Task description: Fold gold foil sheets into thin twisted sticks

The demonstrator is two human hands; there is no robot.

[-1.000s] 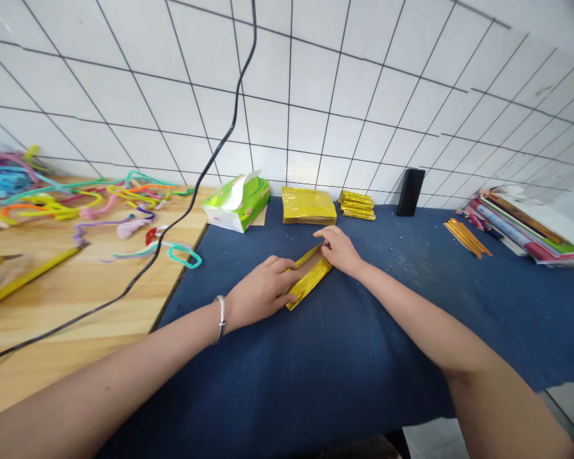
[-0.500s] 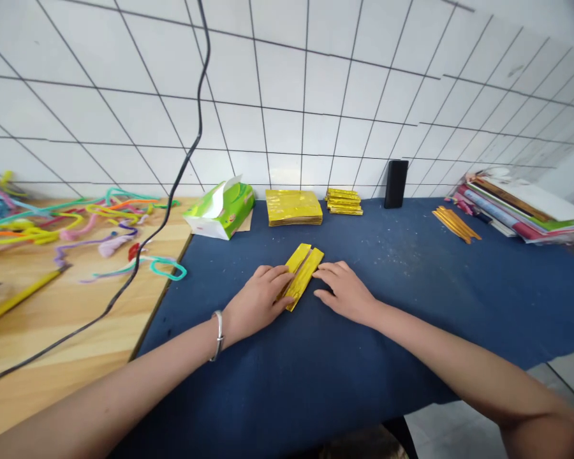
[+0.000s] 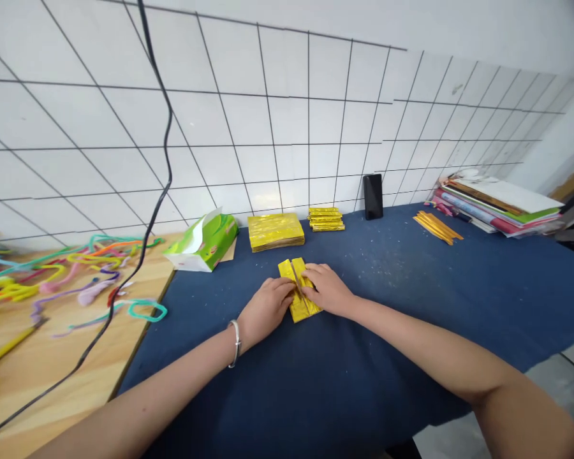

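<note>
A sheet of gold foil paper (image 3: 302,308) lies on the dark blue cloth, its two long sides folded in so that a narrow gap runs down the middle. My left hand (image 3: 266,308), with a silver bangle at the wrist, has closed fingers on the left flap. On the right flap rest the bent fingers and thumb of my right hand (image 3: 331,291). Both hands grip the paper lightly, and their fingers hide parts of its edges. Behind it sit a stack of flat gold foil paper (image 3: 276,232) and a small pile of narrow folded gold strips (image 3: 326,219).
A green tissue box (image 3: 210,241) stands back left. Colourful pipe cleaners (image 3: 95,261) cover part of the wooden board (image 3: 95,357), with a black cable (image 3: 165,153) hanging across. A black phone (image 3: 373,196) leans on the tiles; orange strips (image 3: 437,227) and stacked books (image 3: 502,203) are at right.
The folded gold paper has turned to tilt the other way. My right hand has moved from beside it onto its right flap. The whole view has shifted.
</note>
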